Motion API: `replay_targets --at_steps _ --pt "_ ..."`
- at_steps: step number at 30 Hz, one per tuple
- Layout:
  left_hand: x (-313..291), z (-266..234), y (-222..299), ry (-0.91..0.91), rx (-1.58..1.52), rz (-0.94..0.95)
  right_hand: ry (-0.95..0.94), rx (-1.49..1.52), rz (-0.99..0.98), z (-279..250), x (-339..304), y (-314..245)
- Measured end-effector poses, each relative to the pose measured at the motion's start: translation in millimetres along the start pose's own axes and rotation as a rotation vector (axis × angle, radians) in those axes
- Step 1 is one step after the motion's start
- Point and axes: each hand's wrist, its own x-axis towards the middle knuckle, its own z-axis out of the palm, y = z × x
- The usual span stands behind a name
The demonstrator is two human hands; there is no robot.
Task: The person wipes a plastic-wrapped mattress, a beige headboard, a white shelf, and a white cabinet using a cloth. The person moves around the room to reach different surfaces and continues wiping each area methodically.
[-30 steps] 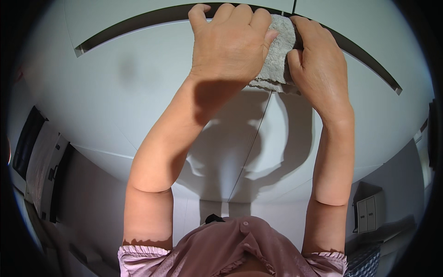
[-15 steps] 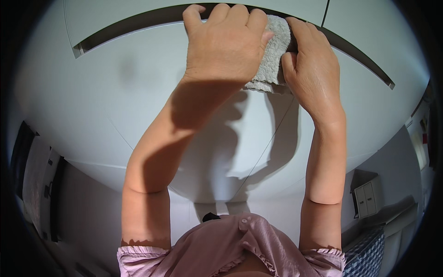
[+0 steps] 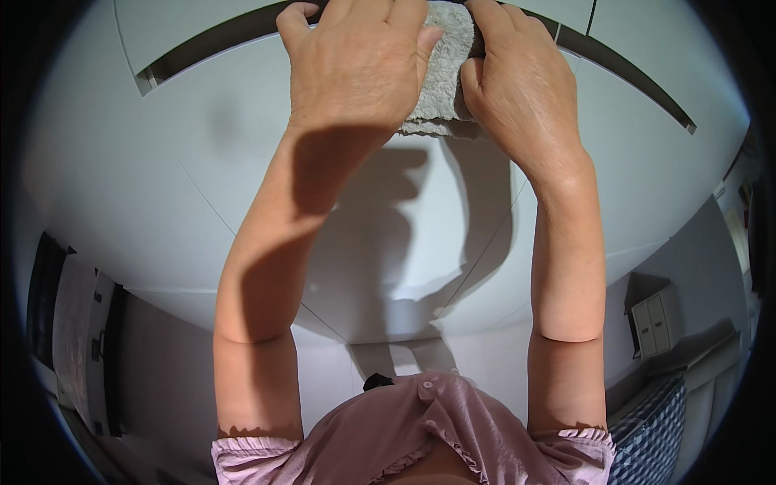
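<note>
A folded off-white terry cloth [image 3: 446, 77] lies at the dark recessed groove of a white cabinet front, between my two hands. My left hand [image 3: 356, 69] is on its left side, thumb pressed on the cloth and fingers bent into the groove, the little finger apart from the rest. Its fingertips are partly cut off by the upper edge. My right hand [image 3: 525, 97] grips the cloth's right side, thumb on the near face, fingers reaching up to the groove. How far the cloth goes into the groove is hidden.
The long handle groove [image 3: 218, 50] curves across the white cabinet front [image 3: 202, 129], with thin seams below. At lower right stand a small white cabinet [image 3: 656, 323] and a blue checked fabric [image 3: 651, 432]. Dark-framed furniture [image 3: 77, 323] stands at the far left.
Both hands have slid left along the groove together with the cloth. They also sit higher in the picture, and the view has shifted slightly.
</note>
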Motion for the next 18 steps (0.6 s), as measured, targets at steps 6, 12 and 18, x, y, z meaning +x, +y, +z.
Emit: replay_targets --at_steps 6,12,18 --pt "-3.1 -0.6 -3.8 0.069 0.000 -0.001 0.062 -0.003 -0.061 5.4 -0.8 -3.2" --pt "-5.3 4.9 -8.0 0.025 0.017 -0.057 0.022 -0.074 -0.068 13.5 0.6 -6.1" --pt "-3.3 -5.6 -11.0 -0.070 -0.099 -0.085 0.119 -0.061 -0.092 24.8 0.8 1.5"
